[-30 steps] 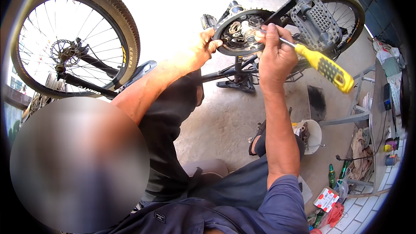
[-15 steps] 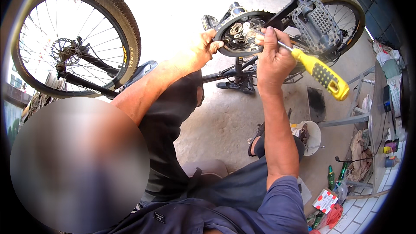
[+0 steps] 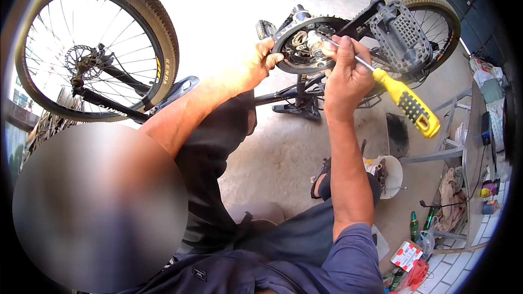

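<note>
From here I see pale lettering (image 3: 166, 71) left of the left fingers (image 3: 274, 61), on the tyre (image 3: 169, 38) and fork (image 3: 90, 98); below them, a marked badge (image 3: 200, 273) on dark clothing (image 3: 239, 265).

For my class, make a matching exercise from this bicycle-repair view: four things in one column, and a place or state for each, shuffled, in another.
Column one
1. screwdriver
2. left hand
3. bucket
4. near-side platform pedal

Column two
A. thumb and fingers at the rim of the crankset
B. mounted on a black crank arm
C. yellow-handled, gripped in the right hand
D. white, just right of the right forearm

Right pairs: 1-C, 2-A, 3-D, 4-B
</note>
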A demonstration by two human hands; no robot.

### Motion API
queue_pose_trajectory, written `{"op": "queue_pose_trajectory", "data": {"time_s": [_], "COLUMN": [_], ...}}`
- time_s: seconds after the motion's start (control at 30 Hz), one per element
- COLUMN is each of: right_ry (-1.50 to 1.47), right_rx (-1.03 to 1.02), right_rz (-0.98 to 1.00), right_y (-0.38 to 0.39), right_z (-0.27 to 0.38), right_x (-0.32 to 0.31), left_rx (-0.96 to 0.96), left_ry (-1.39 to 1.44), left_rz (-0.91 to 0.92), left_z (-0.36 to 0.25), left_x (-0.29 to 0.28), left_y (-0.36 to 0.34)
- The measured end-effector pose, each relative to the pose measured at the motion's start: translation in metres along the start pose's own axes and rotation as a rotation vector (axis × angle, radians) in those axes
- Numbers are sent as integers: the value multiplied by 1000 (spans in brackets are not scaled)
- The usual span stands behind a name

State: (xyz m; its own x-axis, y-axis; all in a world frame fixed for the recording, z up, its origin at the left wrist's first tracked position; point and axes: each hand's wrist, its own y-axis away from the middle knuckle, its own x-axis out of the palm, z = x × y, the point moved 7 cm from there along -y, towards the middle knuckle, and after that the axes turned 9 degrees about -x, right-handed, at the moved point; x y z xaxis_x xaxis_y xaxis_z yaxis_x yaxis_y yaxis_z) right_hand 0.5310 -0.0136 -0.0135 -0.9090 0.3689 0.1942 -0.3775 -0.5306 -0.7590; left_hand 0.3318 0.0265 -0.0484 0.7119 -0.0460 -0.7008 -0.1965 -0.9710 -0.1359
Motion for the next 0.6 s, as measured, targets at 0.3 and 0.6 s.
{"op": "queue_pose_trajectory", "data": {"time_s": [0.3,0.6], "right_ry": [-118,-261], "right_rx": [147,339], "right_rz": [-103,-148], "right_y": [-1,-1], "right_z": [-4,-19], "right_x": [-6,-6], "left_rx": [-18,-84], "left_ry": [14,6], "left_rz": [19,75], "left_z": [2,1], "left_x": [2,2], "left_y": [-2,-1]}}
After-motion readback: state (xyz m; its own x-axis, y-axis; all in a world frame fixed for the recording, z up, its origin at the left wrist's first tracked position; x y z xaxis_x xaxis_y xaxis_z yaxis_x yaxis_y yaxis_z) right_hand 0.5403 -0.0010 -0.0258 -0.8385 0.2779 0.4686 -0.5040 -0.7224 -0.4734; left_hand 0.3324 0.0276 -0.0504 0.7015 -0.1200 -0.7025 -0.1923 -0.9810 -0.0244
